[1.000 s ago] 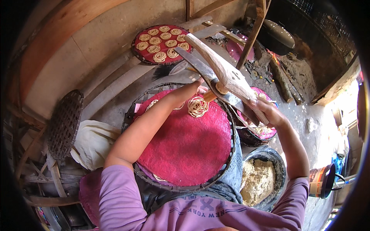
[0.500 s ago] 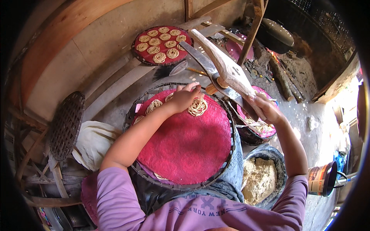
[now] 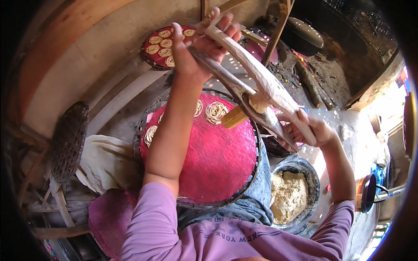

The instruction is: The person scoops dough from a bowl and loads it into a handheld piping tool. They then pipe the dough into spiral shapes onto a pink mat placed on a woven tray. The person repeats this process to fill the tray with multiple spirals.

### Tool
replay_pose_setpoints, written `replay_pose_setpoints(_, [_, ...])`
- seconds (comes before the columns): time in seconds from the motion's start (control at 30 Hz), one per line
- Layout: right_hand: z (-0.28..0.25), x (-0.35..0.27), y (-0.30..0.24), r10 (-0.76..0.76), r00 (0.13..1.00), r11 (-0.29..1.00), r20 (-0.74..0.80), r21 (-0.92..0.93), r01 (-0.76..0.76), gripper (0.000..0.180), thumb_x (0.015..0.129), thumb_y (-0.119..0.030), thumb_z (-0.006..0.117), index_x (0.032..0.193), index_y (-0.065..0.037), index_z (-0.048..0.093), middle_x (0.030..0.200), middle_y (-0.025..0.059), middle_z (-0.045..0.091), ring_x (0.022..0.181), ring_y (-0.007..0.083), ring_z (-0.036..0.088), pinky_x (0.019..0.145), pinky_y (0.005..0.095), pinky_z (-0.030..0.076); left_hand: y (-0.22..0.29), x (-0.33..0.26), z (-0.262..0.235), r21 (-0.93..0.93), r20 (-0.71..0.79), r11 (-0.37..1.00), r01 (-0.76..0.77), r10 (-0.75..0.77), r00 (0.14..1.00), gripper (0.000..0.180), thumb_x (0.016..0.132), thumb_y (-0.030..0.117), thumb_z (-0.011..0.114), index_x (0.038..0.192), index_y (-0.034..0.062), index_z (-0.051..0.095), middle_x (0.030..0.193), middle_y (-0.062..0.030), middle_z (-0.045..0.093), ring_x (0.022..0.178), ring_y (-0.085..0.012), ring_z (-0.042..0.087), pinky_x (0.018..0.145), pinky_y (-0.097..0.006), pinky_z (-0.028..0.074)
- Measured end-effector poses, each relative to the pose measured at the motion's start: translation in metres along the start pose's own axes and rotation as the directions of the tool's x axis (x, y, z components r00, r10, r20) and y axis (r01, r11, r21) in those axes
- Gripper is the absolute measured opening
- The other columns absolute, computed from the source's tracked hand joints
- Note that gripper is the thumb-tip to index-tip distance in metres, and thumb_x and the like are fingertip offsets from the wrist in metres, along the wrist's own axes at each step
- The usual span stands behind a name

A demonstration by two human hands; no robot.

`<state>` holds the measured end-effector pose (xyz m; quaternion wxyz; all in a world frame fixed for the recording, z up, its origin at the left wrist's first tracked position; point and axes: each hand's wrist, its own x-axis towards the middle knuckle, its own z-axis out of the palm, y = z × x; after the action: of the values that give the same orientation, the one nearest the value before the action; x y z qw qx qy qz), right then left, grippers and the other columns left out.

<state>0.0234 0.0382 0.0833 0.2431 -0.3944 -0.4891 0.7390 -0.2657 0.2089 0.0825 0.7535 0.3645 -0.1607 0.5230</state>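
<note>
A two-armed wooden hand press [image 3: 274, 89] hangs slantwise over the right side of a round red-covered tray [image 3: 204, 161]. Its yellowish cylinder [image 3: 235, 117] points down toward the tray. My right hand [image 3: 315, 130] is wrapped round the near ends of both arms. At their far ends is my left hand [image 3: 202, 54], palm up with fingers spread; the arm ends lie against or just over it. Below the cylinder sits a coiled nest of pale noodle strands [image 3: 215, 112]. More nests lie along the tray's far and left edge, partly behind my left forearm.
Pale dough fills a basin [image 3: 315, 182] at my right. A second red tray [image 3: 150, 61] with several nests stands at the back. Left are a woven basket lid [image 3: 69, 141] and pale cloth [image 3: 106, 163]. A dark pot [image 3: 305, 37] stands by burning logs at back right.
My left hand has left the noodle nest and risen to the far ends of the press, its fingers opening. The press has swung so that its cylinder hangs lower over the tray.
</note>
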Motion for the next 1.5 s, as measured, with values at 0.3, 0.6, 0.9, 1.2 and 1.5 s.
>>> replay_pose_setpoints(0.3, [0.003,0.026,-0.015,0.209,0.938,0.905,-0.276,-0.308,-0.292,0.067,0.097,-0.063,0.03,0.109,-0.002,0.056,0.073,0.012,0.063,0.055,0.0167,0.062,0.048,0.0286,0.05,-0.06,-0.021,-0.087,-0.326,-0.249,0.933,-0.154,0.072,0.966,0.051,0.09,0.06,0.045,0.084,0.0109,0.057,0.081,-0.0026,0.056,0.081,-0.0194,0.054,0.085,-0.037,0.043])
replay_pose_setpoints(0.6, [0.03,0.005,-0.036,0.202,0.929,0.876,-0.309,-0.367,-0.312,0.061,0.1,-0.057,0.028,0.115,-0.006,0.056,0.067,0.0067,0.06,0.05,0.0136,0.058,0.044,0.0262,0.046,-0.047,-0.026,-0.061,-0.3,-0.308,0.929,-0.216,0.119,0.944,0.055,0.094,0.061,0.033,0.078,0.0128,0.055,0.075,-0.001,0.053,0.072,-0.0188,0.053,0.078,-0.038,0.043])
replay_pose_setpoints(0.9, [0.035,0.012,-0.018,-0.056,0.931,0.795,-0.36,-0.58,-0.177,0.074,0.096,-0.064,0.033,0.091,0.002,0.066,0.061,0.0068,0.059,0.047,0.0142,0.058,0.042,0.0273,0.046,-0.022,-0.024,-0.048,-0.256,-0.315,0.949,-0.185,0.1,0.944,0.068,0.094,0.067,0.019,0.069,0.0126,0.051,0.067,-0.0022,0.051,0.064,-0.0199,0.049,0.069,-0.038,0.041])
replay_pose_setpoints(1.2, [0.013,-0.008,-0.001,0.004,0.891,0.866,-0.454,-0.444,-0.23,0.064,0.097,-0.058,0.038,0.095,0.001,0.065,0.063,0.0063,0.061,0.048,0.0134,0.058,0.041,0.0266,0.046,-0.068,-0.019,-0.042,-0.34,-0.397,0.924,-0.174,0.027,0.918,0.07,0.096,0.064,0.016,0.072,0.0096,0.053,0.068,-0.0058,0.054,0.063,-0.0222,0.049,0.067,-0.037,0.04])
replay_pose_setpoints(1.5, [0.003,-0.015,0.023,-0.109,0.912,0.903,-0.395,-0.424,-0.076,0.063,0.102,-0.05,0.03,0.077,0.0,0.058,0.057,0.0078,0.058,0.042,0.0134,0.053,0.041,0.0263,0.042,-0.079,-0.056,-0.025,0.755,-0.484,0.191,0.627,-0.483,0.73,0.047,0.097,0.036,0.031,0.126,0.0049,0.051,0.118,-0.0116,0.06,0.108,-0.0248,0.056,0.099,-0.038,0.039])
